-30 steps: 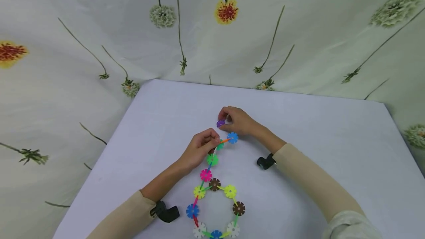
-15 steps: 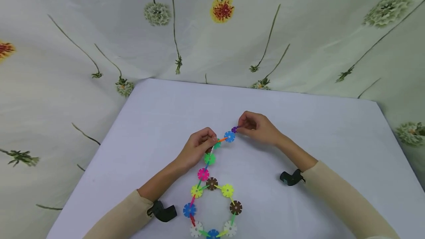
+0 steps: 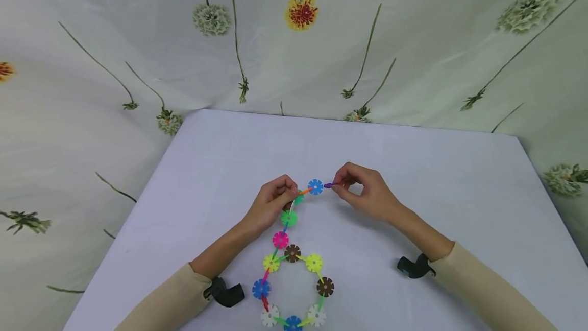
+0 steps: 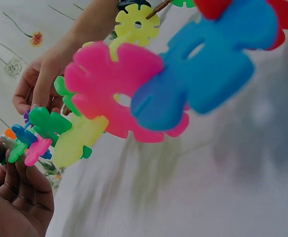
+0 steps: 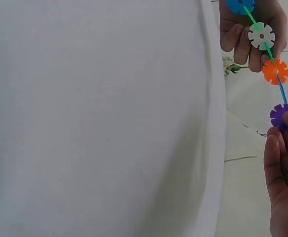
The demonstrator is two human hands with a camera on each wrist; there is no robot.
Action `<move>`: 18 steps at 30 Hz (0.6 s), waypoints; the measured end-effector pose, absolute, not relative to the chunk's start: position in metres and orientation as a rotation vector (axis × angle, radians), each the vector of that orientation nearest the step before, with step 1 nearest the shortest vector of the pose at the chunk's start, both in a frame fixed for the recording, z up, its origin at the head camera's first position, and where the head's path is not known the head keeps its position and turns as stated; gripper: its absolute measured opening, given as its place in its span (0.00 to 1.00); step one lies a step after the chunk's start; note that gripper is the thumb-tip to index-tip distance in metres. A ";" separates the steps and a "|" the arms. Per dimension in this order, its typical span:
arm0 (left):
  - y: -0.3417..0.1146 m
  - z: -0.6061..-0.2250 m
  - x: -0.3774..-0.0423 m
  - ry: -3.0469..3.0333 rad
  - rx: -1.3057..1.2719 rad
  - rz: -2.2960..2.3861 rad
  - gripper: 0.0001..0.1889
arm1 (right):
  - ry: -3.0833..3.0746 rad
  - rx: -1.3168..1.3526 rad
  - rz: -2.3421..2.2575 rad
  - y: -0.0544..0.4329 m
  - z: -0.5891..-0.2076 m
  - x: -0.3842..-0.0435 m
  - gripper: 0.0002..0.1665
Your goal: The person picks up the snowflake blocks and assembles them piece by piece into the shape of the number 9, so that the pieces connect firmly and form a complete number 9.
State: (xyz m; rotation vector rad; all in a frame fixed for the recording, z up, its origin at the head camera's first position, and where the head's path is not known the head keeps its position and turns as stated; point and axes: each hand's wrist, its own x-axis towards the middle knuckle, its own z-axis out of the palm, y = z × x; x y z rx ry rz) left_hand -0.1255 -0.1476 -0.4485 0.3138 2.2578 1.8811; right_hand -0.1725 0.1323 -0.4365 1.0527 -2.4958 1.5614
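Observation:
A chain of notched plastic building discs in many colours runs up the white table. My left hand point(image 3: 271, 201) pinches it near its upper end, beside a green disc point(image 3: 299, 198) and an edge-on orange disc point(image 3: 305, 191). Beyond these a blue disc point(image 3: 315, 183) sticks out toward the right. Between thumb and fingertips my right hand point(image 3: 372, 193) holds a purple disc point(image 5: 276, 112), edge-on in the head view, right at the blue disc's rim. The right wrist view shows the purple disc in line with the blue and orange ones.
Lower down, the chain's discs form a closed ring with a brown disc point(image 3: 292, 253) at its top and a yellow disc point(image 3: 314, 262) beside it. Black cameras point(image 3: 228, 294) sit at both wrists. A flower-printed cloth point(image 3: 331, 55) hangs behind the white table point(image 3: 441, 193).
My right hand has moved right and slightly down with the purple disc, from above the blue disc to its right side. The disc has turned edge-on. My left hand keeps its pinch.

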 end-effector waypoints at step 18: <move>-0.147 -0.448 -0.125 2.233 0.400 1.880 0.08 | -2.394 1.132 1.614 0.133 -0.434 -0.177 0.09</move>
